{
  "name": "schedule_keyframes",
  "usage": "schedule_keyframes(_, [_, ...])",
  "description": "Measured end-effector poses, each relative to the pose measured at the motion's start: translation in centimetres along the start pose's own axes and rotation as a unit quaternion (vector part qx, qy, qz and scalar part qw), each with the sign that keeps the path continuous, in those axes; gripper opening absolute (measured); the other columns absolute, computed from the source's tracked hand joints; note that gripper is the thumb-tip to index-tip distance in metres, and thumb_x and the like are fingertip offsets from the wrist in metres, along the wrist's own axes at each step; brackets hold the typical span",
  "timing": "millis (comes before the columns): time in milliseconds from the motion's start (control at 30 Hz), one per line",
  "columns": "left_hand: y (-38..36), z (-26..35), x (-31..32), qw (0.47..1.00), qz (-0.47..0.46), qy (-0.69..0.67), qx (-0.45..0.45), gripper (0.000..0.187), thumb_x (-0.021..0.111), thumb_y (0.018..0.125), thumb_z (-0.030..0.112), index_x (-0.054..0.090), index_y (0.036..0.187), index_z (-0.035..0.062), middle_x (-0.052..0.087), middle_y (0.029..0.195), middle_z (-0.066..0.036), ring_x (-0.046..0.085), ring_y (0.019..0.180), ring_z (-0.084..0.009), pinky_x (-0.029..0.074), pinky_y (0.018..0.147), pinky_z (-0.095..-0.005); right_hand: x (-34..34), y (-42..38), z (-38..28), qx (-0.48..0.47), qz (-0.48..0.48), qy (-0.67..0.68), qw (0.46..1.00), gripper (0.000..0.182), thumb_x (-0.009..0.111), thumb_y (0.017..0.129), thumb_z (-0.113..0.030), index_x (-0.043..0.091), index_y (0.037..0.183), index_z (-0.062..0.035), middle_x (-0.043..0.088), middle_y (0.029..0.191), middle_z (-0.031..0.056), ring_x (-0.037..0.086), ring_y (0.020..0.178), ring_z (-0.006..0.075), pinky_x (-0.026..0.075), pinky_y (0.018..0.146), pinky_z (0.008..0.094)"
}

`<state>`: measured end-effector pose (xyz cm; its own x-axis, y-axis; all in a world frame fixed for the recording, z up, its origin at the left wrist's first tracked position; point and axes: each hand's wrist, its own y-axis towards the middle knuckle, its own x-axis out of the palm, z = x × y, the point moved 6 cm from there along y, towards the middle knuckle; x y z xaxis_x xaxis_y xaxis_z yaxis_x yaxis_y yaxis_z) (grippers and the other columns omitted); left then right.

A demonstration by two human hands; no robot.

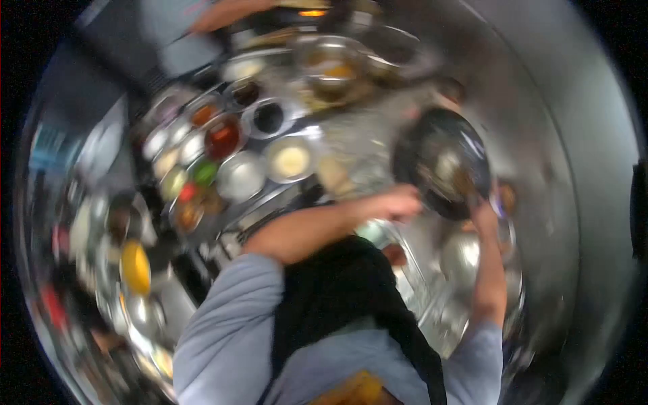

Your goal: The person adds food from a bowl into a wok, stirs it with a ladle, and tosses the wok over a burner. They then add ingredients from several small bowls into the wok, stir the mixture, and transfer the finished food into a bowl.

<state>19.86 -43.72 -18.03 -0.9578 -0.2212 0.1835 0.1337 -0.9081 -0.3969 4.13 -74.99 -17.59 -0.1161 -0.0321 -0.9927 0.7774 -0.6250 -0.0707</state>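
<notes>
A dark wok [412,158] is on the right of the head view, with pale food [447,167] in its bowl. My left hand [399,202] is closed at the wok's near-left edge, in a fist that seems to grip it; blur hides the exact contact. My right hand [483,217] is at the near-right rim, its fingers wrapped round a brownish utensil [462,183] that reaches into the wok over the food. The utensil's kind is too blurred to name.
Several metal bowls of sauces and ingredients, one with red sauce [223,136], stand at left. Large pots [331,67] are at the back, beside another person's arm [233,12]. Metal pans [460,256] sit near my right forearm. A steel wall [574,135] bounds the right.
</notes>
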Motion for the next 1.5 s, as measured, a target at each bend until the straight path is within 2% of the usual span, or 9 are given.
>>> schedule_keyframes(67, [0.3, 1.1, -2.1, 0.978, 0.018, 0.206, 0.012, 0.072, 0.058, 0.081, 0.013, 0.030, 0.147, 0.0019, 0.065, 0.111, -0.022, 0.063, 0.081, -0.0247, 0.052, 0.064, -0.0355, -3.6, -2.2, -0.3, 0.103, -0.048, 0.011, 0.993, 0.056, 0.061, 0.087, -0.043, 0.049, 0.139, -0.0256, 0.067, 0.107, 0.0194, 0.065, 0.098, 0.0370, 0.052, 0.085, 0.0461])
schedule_keyframes(233, [0.5, 4.3, -6.1, 0.846, 0.054, 0.526, 0.064, 0.075, 0.049, 0.082, 0.010, 0.020, 0.151, 0.0049, 0.064, 0.106, -0.028, 0.066, 0.095, -0.0347, 0.054, 0.077, -0.0439, -6.6, -5.1, 0.4, 0.215, 0.015, 0.092, 0.972, 0.057, 0.060, 0.088, -0.048, 0.050, 0.139, -0.0245, 0.070, 0.094, 0.0194, 0.067, 0.092, 0.0370, 0.051, 0.083, 0.0463])
schedule_keyframes(367, [-0.7, 0.9, -5.1, 0.985, -0.093, 0.109, -0.095, 0.053, 0.054, 0.088, 0.016, 0.038, 0.137, 0.0045, 0.064, 0.083, -0.011, 0.064, 0.077, -0.0182, 0.051, 0.058, -0.0318, -7.3, -5.1, -1.7, 0.223, 0.044, 0.158, 0.961, 0.060, 0.061, 0.088, -0.049, 0.049, 0.139, -0.0209, 0.071, 0.081, 0.0154, 0.069, 0.081, 0.0337, 0.052, 0.080, 0.0428])
schedule_keyframes(500, [-2.3, 1.4, -3.3, 0.801, -0.167, -0.546, -0.181, 0.013, 0.055, 0.091, 0.020, 0.049, 0.099, 0.0115, 0.051, 0.075, 0.002, 0.048, 0.057, -0.0059, 0.037, 0.044, -0.0218, -3.1, -3.0, -2.9, 0.189, -0.020, 0.259, 0.947, 0.058, 0.060, 0.089, -0.048, 0.050, 0.139, -0.0212, 0.069, 0.099, 0.0207, 0.067, 0.095, 0.0368, 0.050, 0.085, 0.0436])
schedule_keyframes(867, [-2.6, 1.6, -5.8, 0.782, -0.256, -0.539, -0.180, 0.031, 0.052, 0.092, 0.020, 0.051, 0.122, 0.0091, 0.051, 0.079, 0.001, 0.048, 0.058, -0.0063, 0.037, 0.044, -0.0224, -4.1, -0.4, -3.2, 0.191, -0.027, 0.002, 0.981, 0.056, 0.061, 0.088, -0.045, 0.049, 0.139, -0.0277, 0.069, 0.101, 0.0190, 0.065, 0.095, 0.0371, 0.051, 0.083, 0.0470])
schedule_keyframes(933, [-2.9, 3.5, -9.4, 0.957, -0.231, -0.029, -0.175, 0.036, 0.050, 0.092, 0.017, 0.048, 0.126, 0.0054, 0.058, 0.084, -0.005, 0.059, 0.067, -0.0137, 0.047, 0.052, -0.0298, -7.2, -1.3, -2.1, 0.317, 0.009, 0.121, 0.941, 0.058, 0.056, 0.089, -0.052, 0.045, 0.142, -0.0314, 0.071, 0.097, 0.0156, 0.067, 0.093, 0.0332, 0.051, 0.084, 0.0448])
schedule_keyframes(1067, [-1.3, 6.2, -16.6, 0.824, -0.084, 0.558, 0.041, 0.043, 0.055, 0.089, 0.018, 0.046, 0.131, 0.0087, 0.066, 0.095, -0.022, 0.064, 0.087, -0.0387, 0.051, 0.074, -0.0468, -8.4, -2.2, -1.9, 0.324, 0.121, 0.382, 0.857, 0.058, 0.064, 0.087, -0.045, 0.050, 0.139, -0.0242, 0.072, 0.097, 0.0145, 0.069, 0.088, 0.0301, 0.052, 0.080, 0.0415])
schedule_keyframes(1233, [3.4, 7.3, -24.0, 0.817, -0.082, 0.568, 0.058, 0.034, 0.059, 0.082, 0.019, 0.059, 0.115, 0.0089, 0.067, 0.097, -0.020, 0.065, 0.090, -0.0388, 0.051, 0.078, -0.0498, -4.7, -1.0, -5.3, 0.214, -0.117, 0.061, 0.968, 0.055, 0.063, 0.087, -0.044, 0.052, 0.137, -0.0235, 0.063, 0.123, 0.0155, 0.062, 0.111, 0.0318, 0.047, 0.093, 0.0401])
schedule_keyframes(1500, [3.1, 11.3, -24.7, 0.700, 0.084, 0.685, 0.184, 0.016, 0.059, 0.083, 0.022, 0.062, 0.096, 0.0132, 0.067, 0.088, -0.014, 0.064, 0.084, -0.0370, 0.050, 0.072, -0.0476, -3.5, -1.9, -1.8, 0.272, -0.116, 0.311, 0.903, 0.059, 0.064, 0.086, -0.046, 0.055, 0.135, -0.0144, 0.070, 0.102, 0.0157, 0.068, 0.079, 0.0239, 0.053, 0.079, 0.0370])
